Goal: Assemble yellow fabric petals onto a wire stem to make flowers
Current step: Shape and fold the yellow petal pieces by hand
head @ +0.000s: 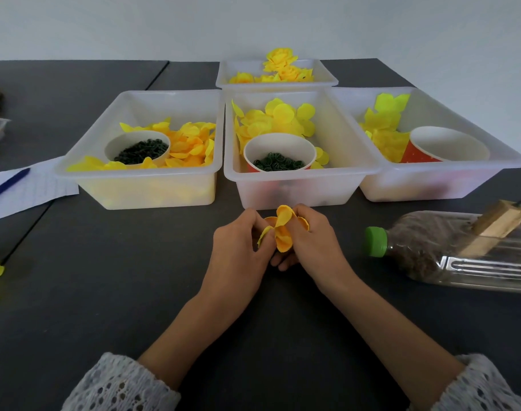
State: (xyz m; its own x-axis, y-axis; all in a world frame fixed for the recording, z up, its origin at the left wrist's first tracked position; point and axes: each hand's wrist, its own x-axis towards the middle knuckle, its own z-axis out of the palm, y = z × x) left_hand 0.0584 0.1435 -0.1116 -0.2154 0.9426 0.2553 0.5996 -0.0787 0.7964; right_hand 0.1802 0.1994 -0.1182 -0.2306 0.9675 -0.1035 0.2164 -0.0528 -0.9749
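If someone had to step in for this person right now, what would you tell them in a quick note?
Left hand and right hand: both pinch one cluster of yellow petals just above the table, in front of the middle bin.
Supplies: loose petals fill three bins; cups of green rings stand in the left and middle ones.
Done: flowers lie in the back bin; two more at far left.
Left: finish this flower; no stem is visible in it.

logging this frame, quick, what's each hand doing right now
Left hand: closed, pinching the yellow fabric petals.
Right hand: closed, pinching the same petals from the other side.
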